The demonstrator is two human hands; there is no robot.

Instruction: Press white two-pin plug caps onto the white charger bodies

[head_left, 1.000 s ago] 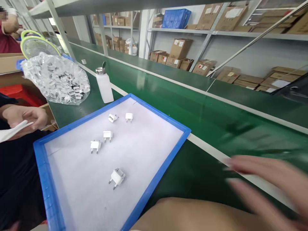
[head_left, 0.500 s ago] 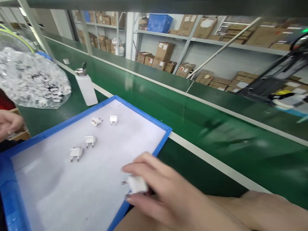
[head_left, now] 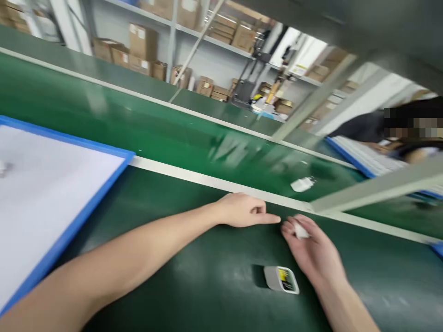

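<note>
My right hand [head_left: 320,253] is closed on a small white plug piece [head_left: 301,230], gripped between thumb and fingertips; motion blurs its outline. Just left of it, my left hand [head_left: 242,210] reaches across with one digit stretched toward the right fingertips and the other fingers loosely curled. Nothing shows between its fingers, and a small gap separates the two hands. Below them on the green bench lies a white charger housing [head_left: 273,278], on its side, its open end showing yellow and dark parts. A white charger with pins [head_left: 302,184] rests beyond the pale strip.
A blue-edged white tray [head_left: 100,147] lies at the left, with a blurred white piece [head_left: 2,168] on it. A slanting metal post [head_left: 380,184] stands at the right. Past it are another blue-edged tray [head_left: 349,157] and a person. Shelves with cardboard boxes [head_left: 143,44] stand behind.
The view has swung to the right. My right hand has carried the white plug piece from the tray's edge to beside my left hand; the charger housing now shows.
</note>
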